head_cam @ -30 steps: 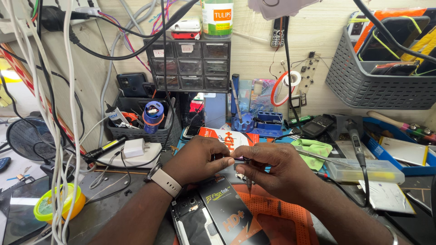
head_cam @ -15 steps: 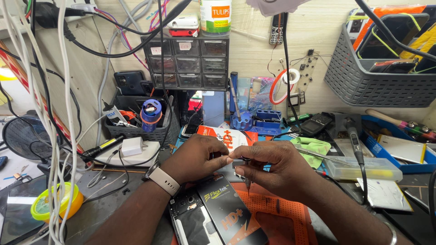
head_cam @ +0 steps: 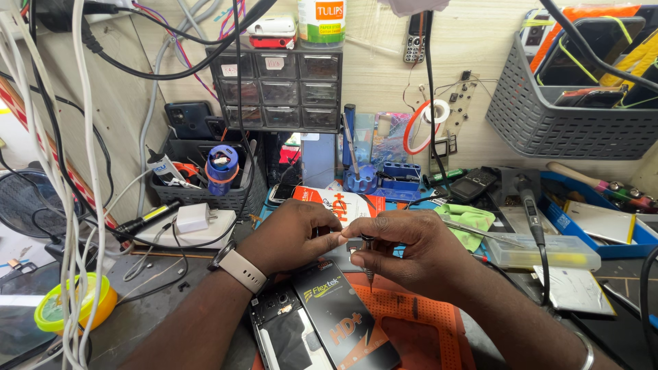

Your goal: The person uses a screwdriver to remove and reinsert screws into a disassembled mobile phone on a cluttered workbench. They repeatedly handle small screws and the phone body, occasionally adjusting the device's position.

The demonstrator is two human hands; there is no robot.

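2 hands meet above the orange mat [head_cam: 418, 308] on the table [head_cam: 147, 312]. The left hand [head_cam: 291, 236] and right hand [head_cam: 404, 250] pinch something small between their touching fingertips; what it is cannot be told. The right hand also grips a thin screwdriver [head_cam: 369, 270], tip down, just above the black screen-protector box [head_cam: 343, 322] beside an opened phone [head_cam: 281, 329].

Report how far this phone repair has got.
Done: the phone lies opened, back cover off, on the orange mat. In hand: the left hand and right hand pinch a small part together, a screwdriver pointing down. Left: the phone remains uncovered.
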